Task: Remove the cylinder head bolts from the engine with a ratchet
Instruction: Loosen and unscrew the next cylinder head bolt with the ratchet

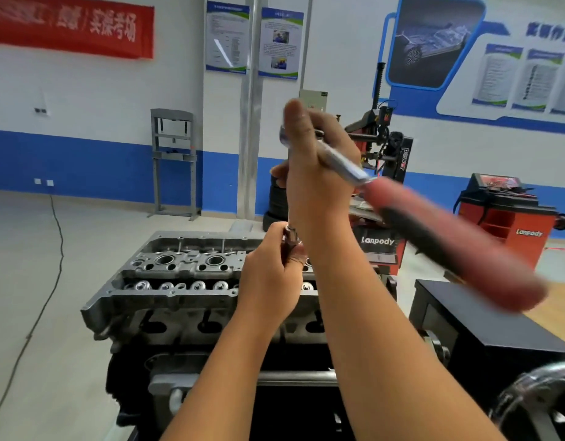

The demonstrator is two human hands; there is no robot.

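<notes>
The grey cylinder head (166, 275) sits on top of the engine, mounted on a stand in front of me. My right hand (319, 160) grips the metal shank of a ratchet (348, 168) near its head, raised above the engine. The ratchet's red and black handle (449, 246) points down to the right and is blurred. A long extension runs down from the ratchet head, mostly hidden behind my right wrist. My left hand (271, 265) holds its lower end and the socket (290, 237), just over the right part of the cylinder head.
A black cabinet (472, 316) stands to the right of the engine. Behind it are a red and black tyre changer (386, 173) and a red wheel balancer (503, 214). A grey shop press (173, 160) stands by the wall. A cable (52, 281) runs across the floor at left.
</notes>
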